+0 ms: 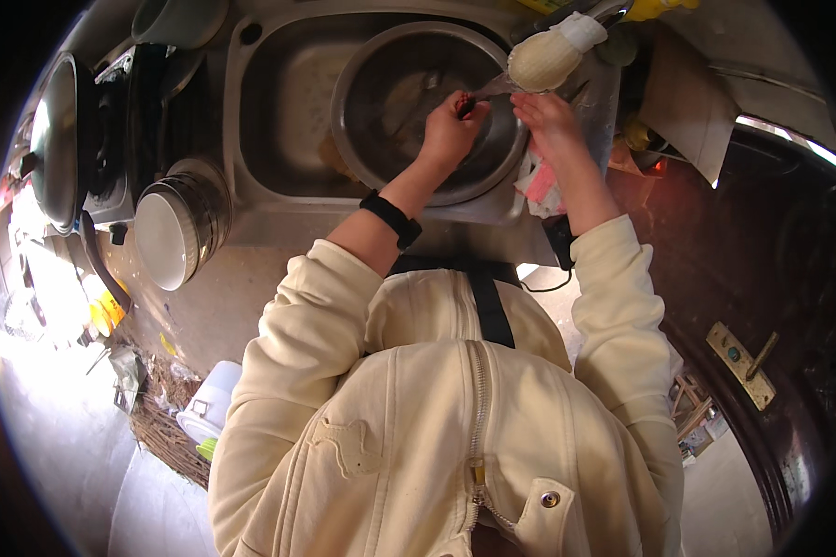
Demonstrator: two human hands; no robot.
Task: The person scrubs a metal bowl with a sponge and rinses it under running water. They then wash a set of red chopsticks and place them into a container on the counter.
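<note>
A wide metal basin (352,150) rests in the sink, over its right part. My left hand (455,129) is closed around a small dark red item (465,105) above the basin; a translucent strip or blade reaches from it to the right, too blurred to name. Near the basin's right rim, my right hand (545,120) has its fingers extended beside that strip; whether it touches it, I cannot tell. Just above the right hand is a cream-coloured mesh-covered object (545,61) with a white neck. A pink and white cloth (540,184) lies below the right hand.
The metal sink (285,118) extends left of the basin. Stacked bowls or pots (164,240) stand at the counter's left edge, near a stove (115,139) with a lidded pan (57,143). A dark door with a handle (745,365) is at the right.
</note>
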